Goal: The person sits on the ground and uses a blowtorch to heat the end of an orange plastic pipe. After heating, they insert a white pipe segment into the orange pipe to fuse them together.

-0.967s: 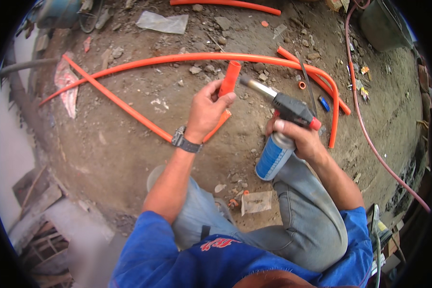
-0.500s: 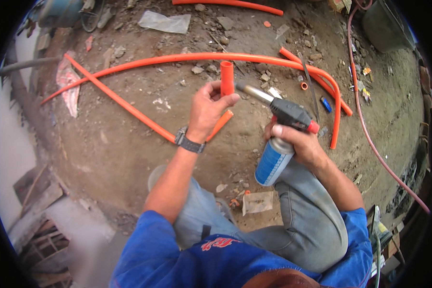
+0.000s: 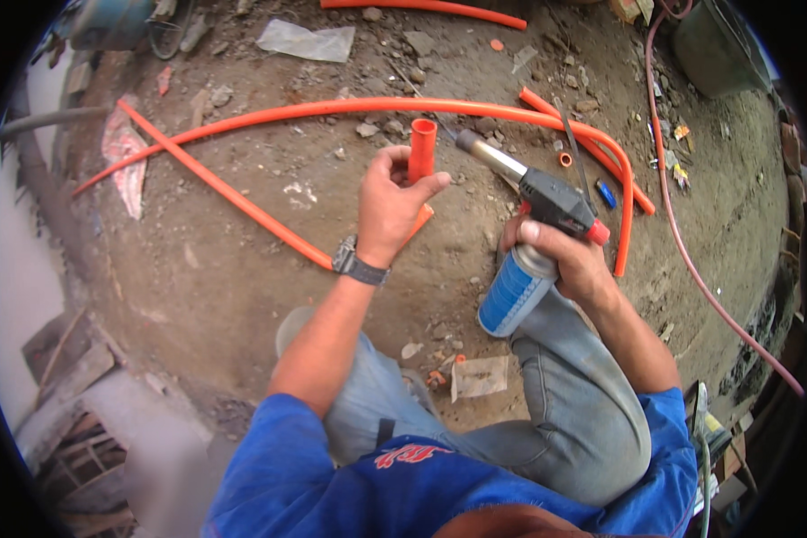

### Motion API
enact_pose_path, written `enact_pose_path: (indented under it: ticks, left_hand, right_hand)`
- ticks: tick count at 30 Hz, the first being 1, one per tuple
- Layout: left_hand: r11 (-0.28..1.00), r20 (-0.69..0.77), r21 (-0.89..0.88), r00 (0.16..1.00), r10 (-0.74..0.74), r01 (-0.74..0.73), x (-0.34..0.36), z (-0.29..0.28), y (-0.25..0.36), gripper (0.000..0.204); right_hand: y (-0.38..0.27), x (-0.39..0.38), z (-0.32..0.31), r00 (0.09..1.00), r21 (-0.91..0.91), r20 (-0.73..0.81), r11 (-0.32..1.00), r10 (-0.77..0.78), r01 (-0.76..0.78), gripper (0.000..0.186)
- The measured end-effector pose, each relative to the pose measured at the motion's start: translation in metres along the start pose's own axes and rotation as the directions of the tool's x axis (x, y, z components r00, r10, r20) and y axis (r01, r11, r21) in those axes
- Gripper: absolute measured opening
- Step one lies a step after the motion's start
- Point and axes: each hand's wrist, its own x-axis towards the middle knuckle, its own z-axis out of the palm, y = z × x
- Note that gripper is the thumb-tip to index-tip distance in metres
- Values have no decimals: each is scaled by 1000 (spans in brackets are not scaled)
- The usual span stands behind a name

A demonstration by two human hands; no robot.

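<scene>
My left hand (image 3: 393, 206) is closed around the lower part of a short orange plastic pipe (image 3: 421, 148), held nearly upright with its open end on top. My right hand (image 3: 560, 255) grips a gas blowtorch (image 3: 518, 289), with a blue canister below and a black head above. Its metal nozzle (image 3: 498, 159) slants up and left, ending a little to the right of the pipe's top without touching it. I cannot make out a flame. Just below my left hand, the cut end of another orange pipe (image 3: 421, 221) shows, partly hidden by the wrist.
Across the dirt ground lie a long curved orange pipe (image 3: 332, 107), a straight one (image 3: 229, 202) and a shorter piece (image 3: 614, 166). A blue lighter-like object (image 3: 607, 195) and an orange ring (image 3: 565, 160) sit at right. A pinkish hose (image 3: 681, 238) runs past a dark bucket (image 3: 715, 49).
The blowtorch has shifted right and away from me, so its nozzle is farther from the pipe. The short pipe has tilted slightly, showing more of its open top.
</scene>
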Motion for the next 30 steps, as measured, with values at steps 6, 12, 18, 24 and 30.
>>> enact_pose_path:
  ticks: [6,12,18,24,30]
  left_hand:
    - [978,-121,191,986,115,-90,1,0,-4,50]
    - [924,-184,330,946,266,-195,3,-6,-11,46]
    - [877,-193,418,920,341,-237,7,-8,-6,45]
    - [862,-195,432,906,375,-264,8,-6,-5,45]
    - [946,-109,249,964,242,-209,11,-10,-14,42]
  right_hand:
    - [4,4,-1,999,0,-50,1000,15,-15,34]
    - [-4,-7,11,1000,-19,-6,1000,13,-13,36]
    - [-8,-12,13,1000,-62,14,998,8,-8,29]
    - [-4,-8,9,1000,-55,-10,998,22,-23,30]
    - [-6,-2,1,998,27,-57,999,23,-22,30]
